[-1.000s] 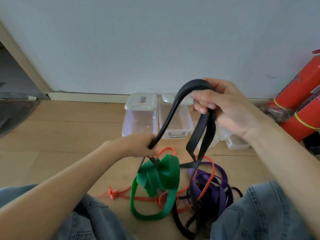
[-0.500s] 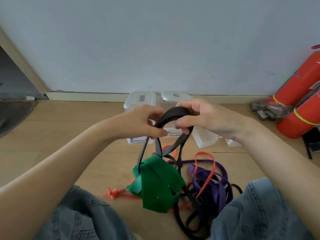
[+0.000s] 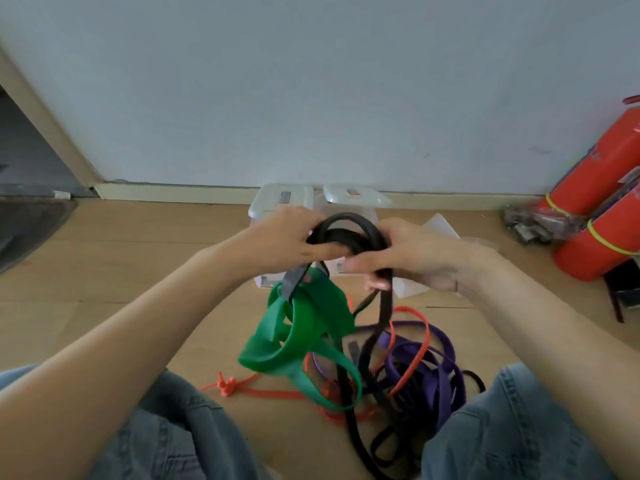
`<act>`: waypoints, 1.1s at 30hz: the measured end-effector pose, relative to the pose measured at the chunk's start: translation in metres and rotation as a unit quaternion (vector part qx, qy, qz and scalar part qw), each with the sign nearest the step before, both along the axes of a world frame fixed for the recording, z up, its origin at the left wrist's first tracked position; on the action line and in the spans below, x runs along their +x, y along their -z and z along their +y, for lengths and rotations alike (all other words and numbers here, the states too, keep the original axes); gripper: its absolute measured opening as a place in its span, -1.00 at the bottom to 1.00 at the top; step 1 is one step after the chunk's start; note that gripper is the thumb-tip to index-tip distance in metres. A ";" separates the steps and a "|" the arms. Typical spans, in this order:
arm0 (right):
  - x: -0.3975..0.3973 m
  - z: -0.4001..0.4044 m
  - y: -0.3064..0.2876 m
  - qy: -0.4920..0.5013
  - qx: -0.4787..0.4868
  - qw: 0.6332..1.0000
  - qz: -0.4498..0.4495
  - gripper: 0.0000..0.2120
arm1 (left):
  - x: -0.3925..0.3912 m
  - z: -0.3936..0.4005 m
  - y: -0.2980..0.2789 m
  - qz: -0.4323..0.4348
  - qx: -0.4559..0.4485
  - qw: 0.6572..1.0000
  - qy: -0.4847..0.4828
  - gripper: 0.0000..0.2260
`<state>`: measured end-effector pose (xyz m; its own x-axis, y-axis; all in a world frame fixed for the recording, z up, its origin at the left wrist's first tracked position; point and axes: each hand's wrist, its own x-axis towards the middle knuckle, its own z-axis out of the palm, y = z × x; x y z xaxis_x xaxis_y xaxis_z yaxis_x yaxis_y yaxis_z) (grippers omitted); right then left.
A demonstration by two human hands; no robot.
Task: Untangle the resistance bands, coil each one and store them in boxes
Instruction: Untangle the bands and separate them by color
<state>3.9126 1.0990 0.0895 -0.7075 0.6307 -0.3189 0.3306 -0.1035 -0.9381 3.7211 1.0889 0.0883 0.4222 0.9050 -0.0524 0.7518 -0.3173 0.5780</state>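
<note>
Hands (left, right) grip black band, hiding clear boxes.

The black band now forms a second loop between both hands.

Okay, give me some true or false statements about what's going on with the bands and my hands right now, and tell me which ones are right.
1. Both hands grip the black band. True: the left hand and right hand hold its loops between them.
2. The green band lies flat on the floor. False: it hangs lifted, caught on the black band.
3. The purple band is already in a box. False: it lies tangled on the floor with the orange band.
4. Clear plastic boxes stand by the wall. True.
5. Red cylinders lie at the left. False: they are at the right.
</note>
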 end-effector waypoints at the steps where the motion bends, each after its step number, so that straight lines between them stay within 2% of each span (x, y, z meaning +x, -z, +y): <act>1: -0.001 0.002 -0.002 0.030 0.000 0.999 0.018 -0.96 | -0.005 0.002 0.002 -0.013 -0.051 0.998 0.021 -0.78; 2: 0.001 0.005 -0.005 0.049 0.007 0.998 0.029 -0.94 | -0.010 0.001 0.005 -0.033 -0.132 0.989 0.049 -0.71; 3: 0.004 0.007 -0.008 0.058 0.021 0.998 0.034 -0.92 | -0.014 -0.001 0.009 -0.052 -0.210 0.974 0.074 -0.56; 5: 0.008 0.009 -0.012 0.074 0.046 0.995 0.050 -0.83 | -0.016 -0.004 0.022 -0.055 -0.257 0.959 0.104 -0.38; 7: 0.014 0.011 -0.014 0.104 0.060 0.991 0.067 -0.78 | -0.011 -0.004 0.041 -0.059 -0.204 0.972 0.099 -0.38; 9: 0.019 0.013 -0.014 0.124 0.073 0.986 0.085 -0.79 | -0.002 -0.009 0.050 -0.075 -0.128 0.987 0.070 -0.47; 11: 0.024 0.013 -0.014 0.140 0.083 0.981 0.107 -0.81 | 0.005 -0.010 0.056 -0.054 -0.035 0.996 0.057 -0.51; 13: 0.028 0.011 -0.014 0.157 0.094 0.977 0.112 -0.79 | 0.005 -0.010 0.053 -0.028 0.007 0.999 0.042 -0.49; 16: 0.038 0.012 -0.016 0.200 0.130 0.970 0.042 -0.61 | -0.013 0.000 0.039 -0.018 0.006 1.000 -0.004 -0.58; 18: 0.043 0.014 -0.016 0.235 0.174 0.956 -0.029 -0.50 | -0.023 0.003 0.032 0.048 0.028 0.998 -0.022 -0.60; 21: 0.041 0.018 -0.010 0.236 0.304 0.911 -0.151 -0.61 | -0.023 0.004 0.028 0.194 0.088 0.977 -0.012 -0.52; 23: 0.038 0.021 -0.009 0.217 0.373 0.877 -0.210 -0.68 | -0.025 0.006 0.026 0.202 0.065 0.977 -0.016 -0.48; 27: 0.039 0.025 -0.003 0.197 0.427 0.842 -0.264 -0.72 | -0.039 0.010 0.023 0.197 0.040 0.979 -0.032 -0.45; 29: 0.040 0.027 0.000 0.198 0.447 0.827 -0.278 -0.73 | -0.037 0.008 0.024 0.137 0.015 0.990 -0.035 -0.52; 31: 0.041 0.028 0.001 0.204 0.458 0.819 -0.280 -0.73 | -0.034 0.007 0.020 0.026 -0.038 0.998 -0.052 -0.60; 33: 0.043 0.029 0.000 0.219 0.439 0.835 -0.250 -0.72 | -0.035 0.009 0.012 -0.075 -0.091 0.988 -0.095 -0.62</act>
